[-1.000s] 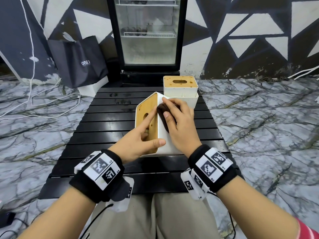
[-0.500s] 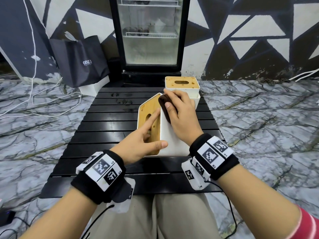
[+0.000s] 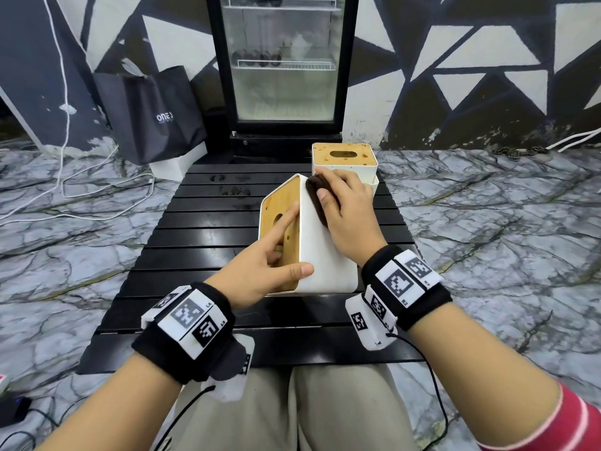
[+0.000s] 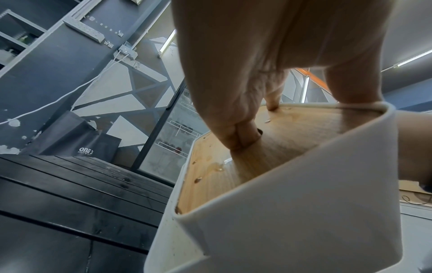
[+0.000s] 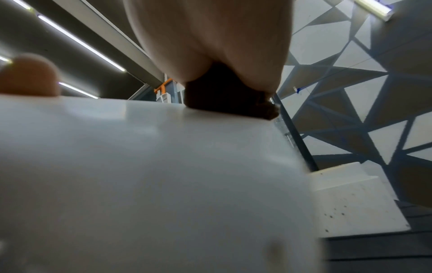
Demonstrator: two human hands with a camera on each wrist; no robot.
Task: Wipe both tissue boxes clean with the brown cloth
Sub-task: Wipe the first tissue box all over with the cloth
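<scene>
The near tissue box [image 3: 320, 255] is white and lies tipped on its side on the black slatted table [image 3: 201, 229], its wooden lid [image 3: 279, 216] facing left. My left hand [image 3: 270, 262] grips it: index finger along the lid, thumb on the white upper face, other fingers curled into the lid's slot [image 4: 247, 136]. My right hand [image 3: 344, 209] holds the bunched brown cloth [image 3: 313, 193] and presses it on the far end of the white upper face [image 5: 163, 166]. Most of the cloth [image 5: 224, 96] is hidden beneath the palm. The second tissue box [image 3: 344, 157] stands upright just behind.
A glass-door fridge [image 3: 283, 70] stands behind the table, a dark shopping bag [image 3: 153, 115] to its left. White cables [image 3: 65, 190] trail over the marble floor. Wet spots [image 3: 227, 190] mark the far slats. My knees are at the table's near edge.
My right hand has slid the brown cloth away from me along the box's white upper face, toward its far end. My left hand keeps its grip on the lid side.
</scene>
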